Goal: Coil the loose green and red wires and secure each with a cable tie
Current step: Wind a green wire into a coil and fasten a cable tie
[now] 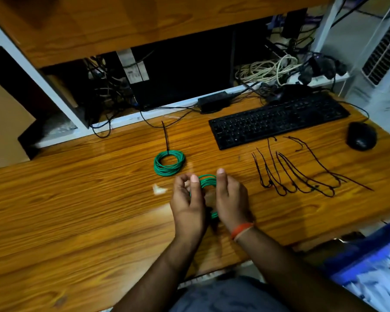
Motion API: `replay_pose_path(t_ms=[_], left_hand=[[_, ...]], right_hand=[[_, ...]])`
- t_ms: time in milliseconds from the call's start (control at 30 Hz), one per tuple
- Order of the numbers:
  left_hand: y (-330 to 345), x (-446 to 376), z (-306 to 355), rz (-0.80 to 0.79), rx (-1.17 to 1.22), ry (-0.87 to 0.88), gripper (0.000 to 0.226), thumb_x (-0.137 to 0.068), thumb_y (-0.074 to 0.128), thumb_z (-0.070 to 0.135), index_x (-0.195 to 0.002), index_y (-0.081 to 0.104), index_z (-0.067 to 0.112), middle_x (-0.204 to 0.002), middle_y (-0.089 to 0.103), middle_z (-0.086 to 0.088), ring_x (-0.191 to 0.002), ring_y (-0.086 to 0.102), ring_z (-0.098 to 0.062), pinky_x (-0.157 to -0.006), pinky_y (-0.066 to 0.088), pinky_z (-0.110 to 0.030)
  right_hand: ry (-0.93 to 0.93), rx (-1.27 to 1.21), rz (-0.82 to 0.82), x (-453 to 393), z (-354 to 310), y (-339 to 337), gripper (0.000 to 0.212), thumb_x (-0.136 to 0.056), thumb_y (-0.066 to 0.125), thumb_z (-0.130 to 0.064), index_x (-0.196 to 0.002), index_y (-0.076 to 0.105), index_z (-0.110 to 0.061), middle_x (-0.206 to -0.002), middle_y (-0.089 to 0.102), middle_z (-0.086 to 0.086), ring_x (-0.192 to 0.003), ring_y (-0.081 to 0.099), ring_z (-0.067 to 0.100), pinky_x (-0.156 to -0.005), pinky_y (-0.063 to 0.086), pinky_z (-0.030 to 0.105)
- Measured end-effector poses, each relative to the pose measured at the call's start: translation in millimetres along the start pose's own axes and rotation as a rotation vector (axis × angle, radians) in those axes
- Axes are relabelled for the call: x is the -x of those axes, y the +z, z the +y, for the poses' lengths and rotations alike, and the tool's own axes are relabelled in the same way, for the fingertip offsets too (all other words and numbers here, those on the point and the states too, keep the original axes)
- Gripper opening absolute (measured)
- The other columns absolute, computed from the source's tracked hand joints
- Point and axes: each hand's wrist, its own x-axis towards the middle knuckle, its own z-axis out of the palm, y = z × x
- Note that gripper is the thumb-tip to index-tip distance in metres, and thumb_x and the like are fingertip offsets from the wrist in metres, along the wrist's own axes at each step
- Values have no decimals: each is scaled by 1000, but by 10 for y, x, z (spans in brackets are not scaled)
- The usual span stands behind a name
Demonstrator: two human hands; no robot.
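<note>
With one tied green coil [169, 163] parked mid-frame, left hand [188, 206] and right hand [231, 200] pinch second green coil [207, 181], keeping loops bunched for a cable tie [271, 167].

Green wire coils and black cable ties on the tabletop [77, 199].

A finished green coil [169, 163] is lying flat, a black cable tie [165, 136] cinching its far edge and trailing its tail away from the viewer. A second green coil [206, 183] is being held upright between the left hand [188, 203] and the right hand [231, 199], its loops showing between the fingers. Loose black cable ties [302, 174] are lying spread in a row near the right hand.
</note>
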Motion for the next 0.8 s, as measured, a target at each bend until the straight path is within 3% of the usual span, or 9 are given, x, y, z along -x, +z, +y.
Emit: replay_pose_path(t_ms=[100,200,300,367,467,633,733,800], left_hand=[[41,19,-3,-51,59,-1,26,-102,56,43,-109,60,18,-70,49,-15,-61,43,-26,-56,35,-42],[61,23,-3,-40,32,-3,26,-102,57,44,-89,59,21,-69,48,-10,-58,39,-20,-57,33,-36],[115,17,3,-32,85,-54,26,-106,56,32,-82,56,21,-61,44,-4,-49,33,-15,-53,29,-30],[125,-3,-2,-21,117,-60,26,-106,56,27,-81,56,19,-59,43,0,-49,33,-15,-53,29,-32],[139,-29,11,17,140,-68,26,-106,56,24,-83,54,12,-57,40,1,-48,33,-13,-49,28,-26],[156,-57,-37,73,212,-136,23,-105,55,29,-90,58,12,-62,44,-1,-47,38,-10,-44,31,-23],[103,-94,-118,31,198,-173,30,-103,59,38,-104,65,8,-73,56,-8,-66,54,-25,-63,45,-37],[66,-121,-151,31,165,-221,36,-96,63,45,-98,65,9,-76,56,-13,-73,53,-30,-69,43,-46]], right_hand=[[9,-25,74,-44,48,14,55,-108,42,-40,-56,42,-21,-53,46,-9,-51,41,15,-55,21,37],[-60,-145,76,-59,113,-17,46,-103,40,-45,-67,51,-19,-58,50,-7,-55,45,9,-53,34,40],[-173,-218,-48,-98,151,-159,31,-106,42,-44,-119,66,-28,-91,66,-17,-75,59,1,-63,50,29],[-264,-182,-99,-110,181,-228,36,-107,44,-40,-135,63,-27,-109,72,-12,-85,67,4,-70,56,25],[-354,-39,-109,-72,229,-245,39,-108,45,-38,-130,69,-17,-121,73,-1,-109,67,7,-89,57,29],[-287,79,-232,-68,271,-205,48,-107,39,-41,-136,65,-12,-125,70,6,-113,64,13,-93,53,27],[-223,16,-303,-101,314,-229,46,-105,43,-38,-138,63,-13,-118,71,4,-104,65,8,-86,51,20],[-170,-83,-339,-110,334,-272,36,-107,49,-29,-137,64,-14,-106,73,-1,-93,66,0,-81,49,14]])
